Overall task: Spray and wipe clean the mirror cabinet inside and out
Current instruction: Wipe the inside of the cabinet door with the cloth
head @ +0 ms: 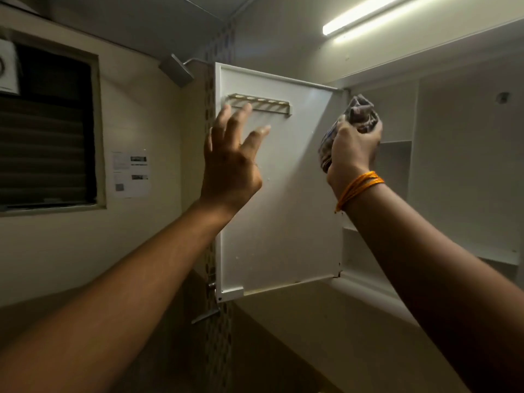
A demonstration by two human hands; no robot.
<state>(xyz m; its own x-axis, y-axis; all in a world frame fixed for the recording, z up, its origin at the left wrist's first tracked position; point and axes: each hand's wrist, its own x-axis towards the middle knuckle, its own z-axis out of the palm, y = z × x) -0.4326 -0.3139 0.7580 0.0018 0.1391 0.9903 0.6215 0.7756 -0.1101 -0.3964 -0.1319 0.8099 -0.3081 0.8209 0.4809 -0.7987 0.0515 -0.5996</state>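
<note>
Open door (283, 194) left of cabinet (453, 165)

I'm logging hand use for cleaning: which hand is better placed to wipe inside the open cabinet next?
Probably the right hand: it grips the dark cloth, raised at the open cabinet. The left hand is open, holds nothing, and sits near the door.

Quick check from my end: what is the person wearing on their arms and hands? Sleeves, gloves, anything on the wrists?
Both forearms are bare, with no sleeves in view and no gloves on either hand. The right hand has several loops of orange thread wound round its wrist. The left hand and its wrist carry nothing visible.
</note>
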